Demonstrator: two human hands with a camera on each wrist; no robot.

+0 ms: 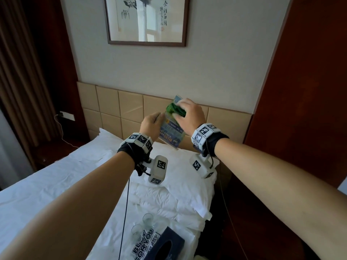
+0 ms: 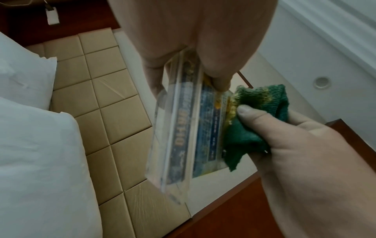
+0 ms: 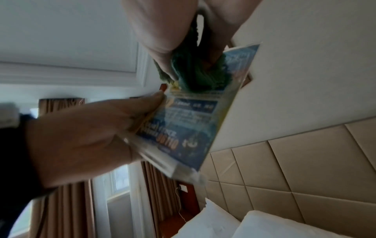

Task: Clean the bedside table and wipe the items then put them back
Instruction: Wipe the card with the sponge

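1. Nearest the person, below both forearms, the items taken off the table wait on the bed point(image 1: 47, 184): a dark tissue box point(image 1: 165, 243), a printed card reading "FOR YOU" point(image 1: 144, 243) just beside it, and clear glasses point(image 1: 142, 222) a little beyond.
2. Up to the hands now, raised over the pillows point(image 1: 178, 171). The left hand point(image 1: 151, 124) pinches the side edge of a clear acrylic sign stand point(image 1: 171, 134), thumb on one face and fingers curled round the other, holding it tilted in mid-air.
3. The right hand point(image 1: 189, 114) is curled round a bunched green cloth point(image 1: 176, 110) and presses it against the printed face of the stand, just above the left hand's grip.
4. The left wrist view shows it well: cloth against the upper part of the blue insert, stand edge-on, its clear foot pointing away from the left hand.
5. So the step in hand is wiping the items, and this stand looks part-way done. The right wrist view is blurred, so I cannot tell which areas are covered.
6. Next move, as I judge it: draw the cloth down toward the foot, then turn the stand to reach the back. The left pinch must stay firm; smooth acrylic may slip under pressure.
7. Beyond the hands, the padded headboard point(image 1: 112, 106), then a framed picture point(image 1: 146, 21) on the wall.
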